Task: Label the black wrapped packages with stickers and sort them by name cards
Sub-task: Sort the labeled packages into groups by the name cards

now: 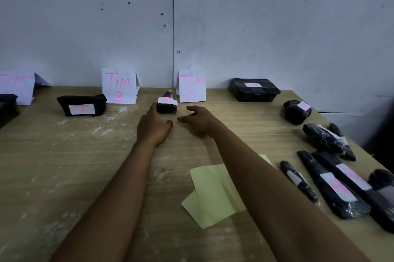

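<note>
Left hand (154,124): open, fingers spread, fingertips touching the left side of a small black wrapped package (167,105); nothing gripped. Right hand (199,121): open, palm down over the wooden table (64,165), just right of that package, not touching it. The package lies between two folded white name cards and carries a white sticker with pink writing, illegible.

Writing: card "TIM B" (118,86) and card "TIM C" (192,86) in pink marker. A third card (16,86) at far left is cut off; only "TI" is legible.

Count: three cards. Labelled black packages: one left of "TIM B" (82,105); one flat box (254,90) right of "TIM C"; one partly out of view at the left edge (7,105). About seven more packages (332,178) lie grouped along the right edge, several with white stickers, their text blurred.

Pale yellow paper sheets (213,193) lie beneath the right forearm, partly hidden by it.
</note>
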